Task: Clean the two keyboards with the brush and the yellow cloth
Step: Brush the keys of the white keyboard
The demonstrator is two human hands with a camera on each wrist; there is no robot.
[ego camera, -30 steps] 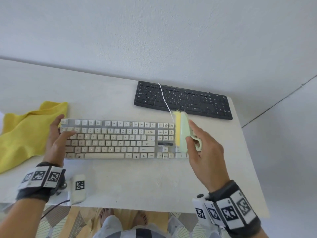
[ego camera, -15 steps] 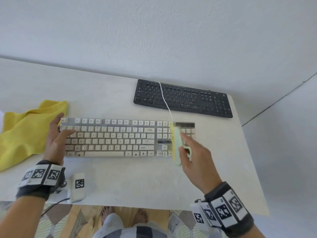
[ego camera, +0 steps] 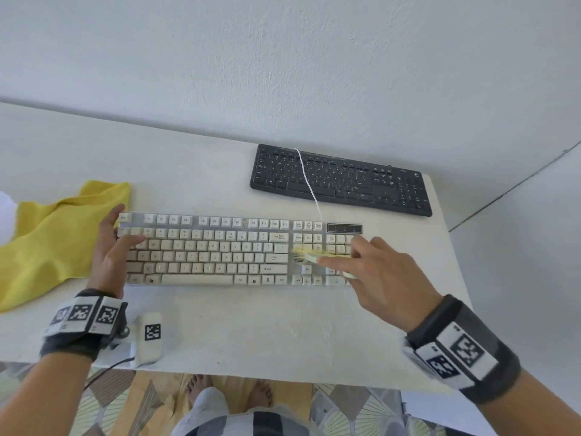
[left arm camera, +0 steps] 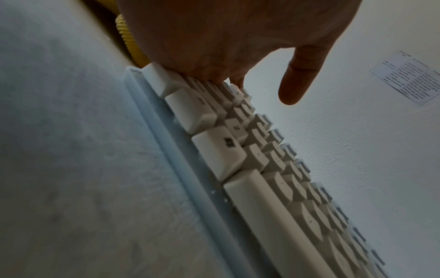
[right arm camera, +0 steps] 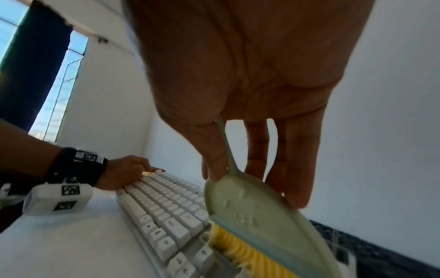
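Note:
A white keyboard (ego camera: 220, 250) lies across the middle of the table, seen close in the left wrist view as white keyboard (left arm camera: 262, 178) and in the right wrist view as white keyboard (right arm camera: 166, 210). My right hand (ego camera: 374, 272) grips a pale green brush (ego camera: 317, 256) whose yellow bristles press on the keys beside the number pad; the right wrist view shows the brush (right arm camera: 257, 218) pinched by thumb and fingers. My left hand (ego camera: 110, 247) rests flat on the keyboard's left end. A black keyboard (ego camera: 342, 180) lies behind to the right. The yellow cloth (ego camera: 47, 240) lies at the left.
A thin white cable (ego camera: 306, 180) runs from the white keyboard over the black one. The table's right edge (ego camera: 452, 278) is close to my right hand; its front edge (ego camera: 251, 372) is near my body. A white wall stands behind.
My right hand turned the brush from upright beside the number pad down onto the keys and swept it left over the white keyboard. The left hand has stayed put.

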